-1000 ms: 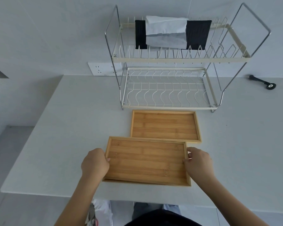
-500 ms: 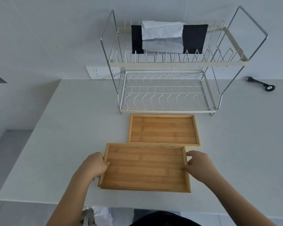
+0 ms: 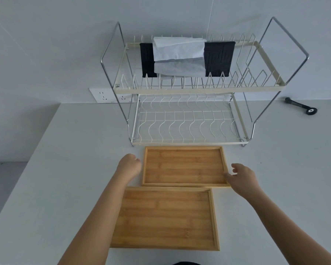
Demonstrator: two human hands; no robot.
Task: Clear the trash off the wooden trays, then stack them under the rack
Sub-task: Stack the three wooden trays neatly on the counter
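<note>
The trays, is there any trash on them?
No, both the far tray and the near tray show only bare wood inside, with nothing lying on them.

Tan wooden trays [image 3: 183, 167], white table [image 3: 75, 150]

A pale grey-white countertop [image 3: 69, 169] fills most of the view, meeting a plain white wall [image 3: 46, 44] along its far edge. A white double socket plate [image 3: 111, 95] sits low on that wall, just above the counter's far edge, left of centre. Past the counter's left edge, a grey floor [image 3: 6, 180] shows lower down. Lighting is soft, even and cool, with faint shadows.
</note>
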